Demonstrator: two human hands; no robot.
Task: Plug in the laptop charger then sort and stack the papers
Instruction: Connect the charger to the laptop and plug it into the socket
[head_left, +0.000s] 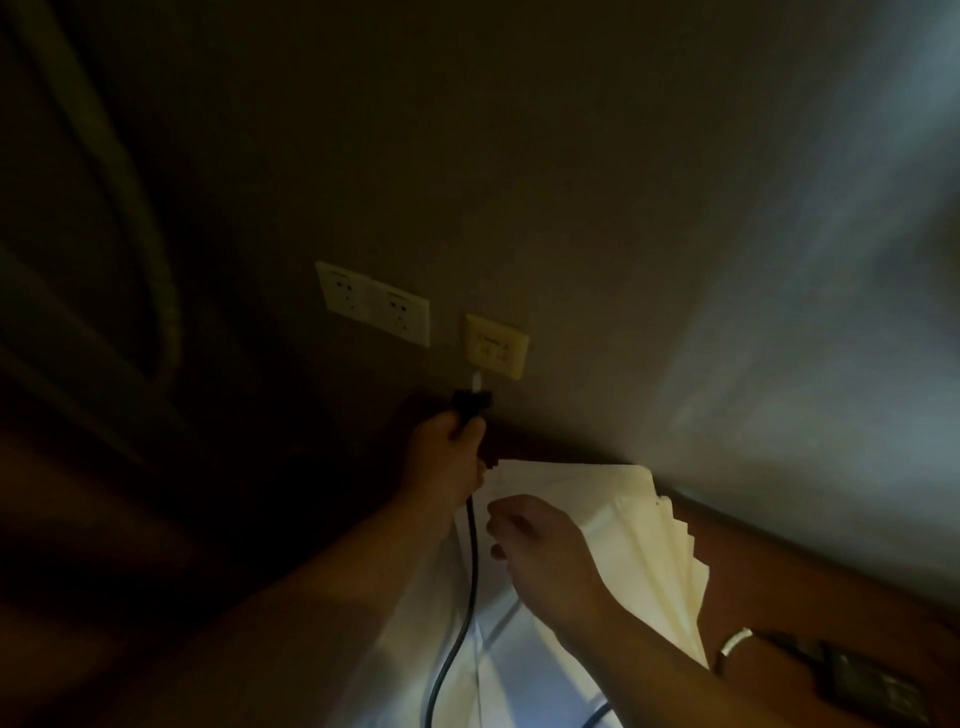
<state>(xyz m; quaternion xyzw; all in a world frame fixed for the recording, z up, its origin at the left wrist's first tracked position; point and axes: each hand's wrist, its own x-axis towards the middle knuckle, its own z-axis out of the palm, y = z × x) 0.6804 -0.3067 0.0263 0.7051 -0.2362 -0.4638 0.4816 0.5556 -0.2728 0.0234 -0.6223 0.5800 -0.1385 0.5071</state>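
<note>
While left hand (441, 457) grips one plug (108, 402), three sockets (496, 345) visible

The room was dim, with a plain brownish-grey painted wall (519, 156) that caught a pale bluish wash of light toward its right side. Two cream plastic socket plates were set in the wall, a wide double socket plate (375, 304) and, just beside it and lower, a single square socket plate (496, 346). Along the wall's foot ran a reddish-brown wooden desk surface (779, 566), and dark curved furniture (130, 234), too shadowed to identify, stood at the left.
</note>
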